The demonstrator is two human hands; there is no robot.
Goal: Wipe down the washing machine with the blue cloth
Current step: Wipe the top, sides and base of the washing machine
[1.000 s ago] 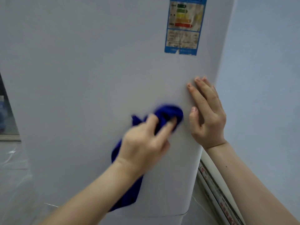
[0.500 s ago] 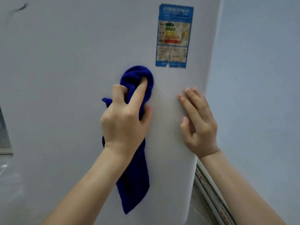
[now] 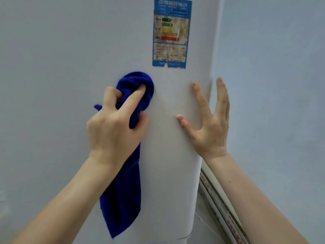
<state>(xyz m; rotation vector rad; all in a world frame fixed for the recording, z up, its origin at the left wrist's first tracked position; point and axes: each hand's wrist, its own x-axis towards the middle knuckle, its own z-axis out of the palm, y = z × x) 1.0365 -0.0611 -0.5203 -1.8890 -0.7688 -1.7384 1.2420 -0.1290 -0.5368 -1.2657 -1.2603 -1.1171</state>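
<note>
Pressing against the flat white side panel of the washing machine (image 3: 52, 76), the deep blue terry cloth (image 3: 123, 199) is gripped by the left hand (image 3: 114, 131). Its fingers are curled round the bunched top, and the loose tail is left hanging down the panel. The right hand (image 3: 209, 127) is laid at the panel's right edge, fingers straight and spread, with nothing held. A blue-bordered energy label (image 3: 171, 32) is stuck just above the cloth. White printed pipes (image 3: 214, 196) are seen low along the pale blue wall (image 3: 272, 85).
</note>
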